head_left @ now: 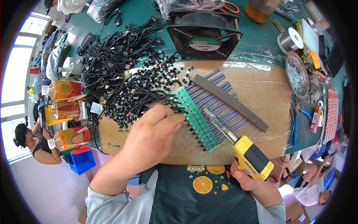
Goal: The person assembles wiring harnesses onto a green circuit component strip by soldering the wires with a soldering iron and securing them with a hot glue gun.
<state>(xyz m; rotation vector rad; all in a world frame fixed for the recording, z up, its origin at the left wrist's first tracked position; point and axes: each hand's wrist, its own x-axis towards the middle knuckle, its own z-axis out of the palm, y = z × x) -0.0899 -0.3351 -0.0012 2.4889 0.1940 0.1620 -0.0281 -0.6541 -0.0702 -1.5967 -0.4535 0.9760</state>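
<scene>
1. Green circuit-board strip (199, 121): main item, lying aslant on the brown board (270, 93) in front of the person, between both hands.
2. Left hand (149, 132): fingers pinched together at the strip's left edge, apparently on a black cable end; fingertips partly hidden, so exact grip unclear.
3. Right hand (244, 179): wrapped around the yellow-handled soldering iron (240, 145), tip at the strip's upper-middle part. Touching or just above: cannot tell.
4. Progress, done: black cables (151, 93) meet the strip's upper left edge, so that end looks wired. Striped wires (225, 86) fan out along the right side; their joints are too small to check.
5. Progress, left: lower left edge shows only short dark stubs, no cables seen; probably well under way, with the lower stretch remaining. Joint quality not readable.
6. Dark flat bar (231, 103): lies across the striped wires, likely weighing them down.
7. Left of strip: pile of small black connectors (123, 108), tangled cable heap (108, 56) beyond it; plenty of stock.
8. Farther out on the green worktop (140, 11): black fan (205, 37) behind the strip, solder spool (292, 40) and round dish (297, 74) at right.
</scene>
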